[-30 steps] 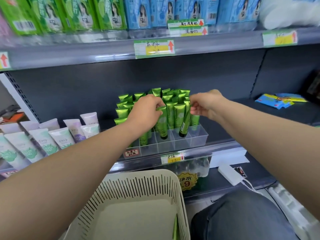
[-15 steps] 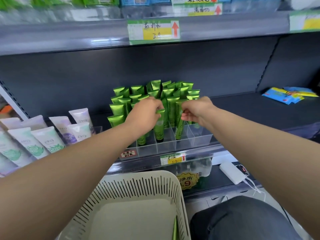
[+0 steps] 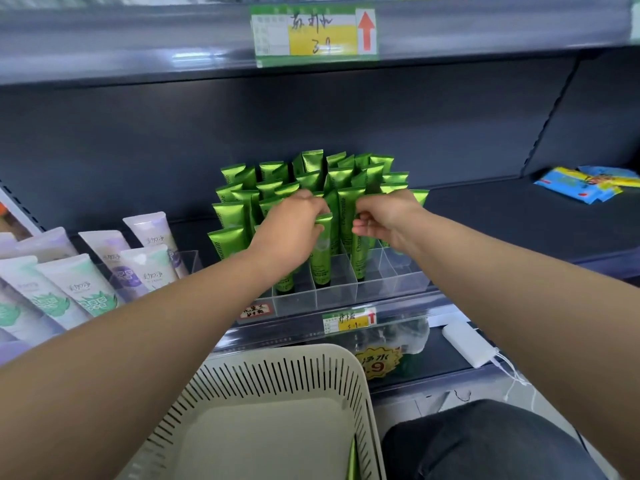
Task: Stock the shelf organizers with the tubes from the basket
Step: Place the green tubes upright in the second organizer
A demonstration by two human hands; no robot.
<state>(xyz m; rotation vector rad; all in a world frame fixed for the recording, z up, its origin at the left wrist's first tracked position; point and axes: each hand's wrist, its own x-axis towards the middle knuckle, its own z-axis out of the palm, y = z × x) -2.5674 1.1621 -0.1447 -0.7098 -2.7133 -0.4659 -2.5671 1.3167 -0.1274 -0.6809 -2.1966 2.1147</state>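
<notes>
Where green tubes (image 3: 308, 178) crowd, pale tubes (image 3: 86, 282) stand beside.

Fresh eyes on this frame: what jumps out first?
The block of bright green tubes standing in the clear organizer at shelf centre grabs the eye. Both hands meet at its front: the left hand and right hand each grip a tube. Below, the cream slotted basket looks nearly empty.

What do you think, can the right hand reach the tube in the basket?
Probably yes, after letting go: the right hand holds a shelf tube, but the basket is open, nothing covering its green tube.
</notes>
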